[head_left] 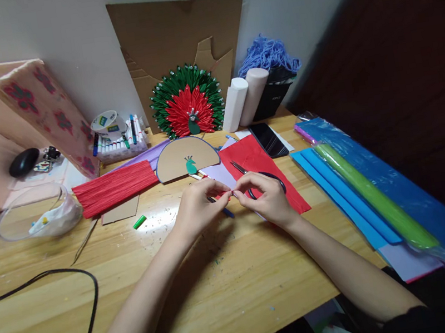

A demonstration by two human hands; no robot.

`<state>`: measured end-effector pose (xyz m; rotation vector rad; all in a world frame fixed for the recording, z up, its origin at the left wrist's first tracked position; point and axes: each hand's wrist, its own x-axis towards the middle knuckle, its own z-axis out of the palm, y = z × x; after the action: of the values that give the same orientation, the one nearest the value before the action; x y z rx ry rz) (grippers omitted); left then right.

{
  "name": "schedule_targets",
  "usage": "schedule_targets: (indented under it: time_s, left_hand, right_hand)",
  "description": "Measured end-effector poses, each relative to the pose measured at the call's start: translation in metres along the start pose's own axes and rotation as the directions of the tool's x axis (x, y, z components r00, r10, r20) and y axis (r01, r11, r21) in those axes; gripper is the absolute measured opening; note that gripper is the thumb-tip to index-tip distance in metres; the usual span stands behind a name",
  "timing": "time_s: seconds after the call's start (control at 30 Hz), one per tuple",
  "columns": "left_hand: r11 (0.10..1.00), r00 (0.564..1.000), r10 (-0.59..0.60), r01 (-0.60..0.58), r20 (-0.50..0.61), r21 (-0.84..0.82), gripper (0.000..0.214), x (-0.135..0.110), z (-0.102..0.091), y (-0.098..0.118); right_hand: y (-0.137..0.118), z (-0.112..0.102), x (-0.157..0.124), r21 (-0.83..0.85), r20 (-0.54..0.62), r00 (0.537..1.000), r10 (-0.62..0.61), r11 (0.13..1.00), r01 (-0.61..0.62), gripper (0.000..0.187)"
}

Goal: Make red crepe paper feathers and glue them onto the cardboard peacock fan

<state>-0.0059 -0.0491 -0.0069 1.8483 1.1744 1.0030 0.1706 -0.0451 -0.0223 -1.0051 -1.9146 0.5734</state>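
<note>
Bare forearms [152, 282] enter from the bottom edge, angling inward over a pale wood-grain tabletop [267, 289]. Between the fingertips, above the table: a tiny reddish scrap [232, 192], mostly hidden, material too small to tell. Left hand [196, 201]: thumb and forefinger pinched on the scrap. Right hand [268, 196]: thumb and forefinger likewise pinched on it, tips nearly meeting the left's.

Under the left fingers, a slim dark-blue stick [229, 213], partly covered; cannot tell if held or lying on the table. Behind the right hand, black-handled metal scissors [239, 167], on a flat red sheet [292, 195]. Just beyond the hands, a half-round tan cardboard piece with dark-blue edging [173, 160], bearing a small green bird cut-out [191, 166]. Left of it, a ridged red paper strip [116, 189]; nearer, a short bright-green cylindrical cap [139, 222], dark specks scattered about.

Farther back, a green-and-red fan-tailed bird [161, 100] before a brown cardboard panel [179, 27] leaning on the wall. Black phone [269, 140] beyond the red sheet. Far right, a lime-green wrapped roll [372, 193]. Lower left, a looping black cable [95, 282].
</note>
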Motion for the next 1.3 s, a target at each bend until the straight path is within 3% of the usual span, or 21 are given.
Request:
schedule_targets:
  time_s: [0.13, 0.33, 0.6, 0.73, 1.03, 1.3]
  left_hand:
    - [0.998, 1.000, -0.001, 0.001, -0.002, 0.055, 0.008, -0.001, 0.001, 0.001]
    - [0.998, 0.997, -0.070, 0.070, -0.012, 0.005, 0.006, 0.001, -0.002, -0.001]
    - [0.994, 0.996, -0.086, 0.084, -0.032, -0.065, 0.010, 0.002, -0.008, -0.001]
    - [0.988, 0.996, -0.087, 0.089, 0.027, -0.127, 0.017, 0.001, -0.003, 0.000]
    - [0.988, 0.995, -0.091, 0.094, 0.033, -0.126, 0.012, 0.001, 0.000, 0.001]
    - [0.889, 0.964, -0.238, 0.265, 0.117, -0.373, 0.021, 0.004, 0.002, -0.002]
  right_hand:
    - [0.001, 0.001, -0.001, -0.023, 0.022, 1.000, -0.001, 1.000, 0.001, 0.008]
    - [-0.001, 0.000, 0.000, -0.010, 0.015, 1.000, 0.019, 1.000, -0.019, 0.006]
    - [0.002, 0.001, -0.001, 0.107, -0.009, 0.992, 0.124, 0.987, -0.123, 0.004]
    - [0.006, 0.002, -0.002, 0.207, 0.041, 0.986, 0.164, 0.964, -0.169, 0.004]
    - [0.003, 0.003, -0.002, 0.155, 0.029, 0.992, 0.119, 0.980, -0.122, 0.005]
    - [-0.002, 0.001, -0.001, 0.117, 0.018, 0.999, 0.034, 0.992, -0.035, 0.008]
